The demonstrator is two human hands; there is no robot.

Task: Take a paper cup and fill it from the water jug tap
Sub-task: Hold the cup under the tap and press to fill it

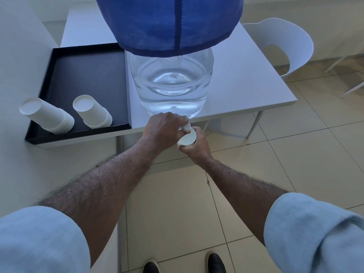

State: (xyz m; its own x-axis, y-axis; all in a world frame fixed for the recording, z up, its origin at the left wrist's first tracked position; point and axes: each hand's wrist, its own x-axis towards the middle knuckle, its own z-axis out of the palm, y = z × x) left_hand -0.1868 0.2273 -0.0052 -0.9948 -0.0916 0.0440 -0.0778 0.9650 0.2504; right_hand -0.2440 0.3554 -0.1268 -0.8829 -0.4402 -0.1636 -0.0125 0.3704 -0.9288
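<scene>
A large clear water jug (171, 83) with a blue cloth cover (167, 22) stands at the front edge of a white table (246, 75). Its white tap (186, 126) juts over the edge. My left hand (164, 128) is closed around the tap from above. My right hand (195, 147) grips a white paper cup (188, 139) upright, directly under the spout. Whether water is flowing is hidden by my fingers.
A black tray (88, 75) sits left of the jug with two stacks of upturned paper cups (47, 115) (91, 112) leaning in its front part. A white chair (285, 46) stands at the table's right side. Tiled floor and my shoes lie below.
</scene>
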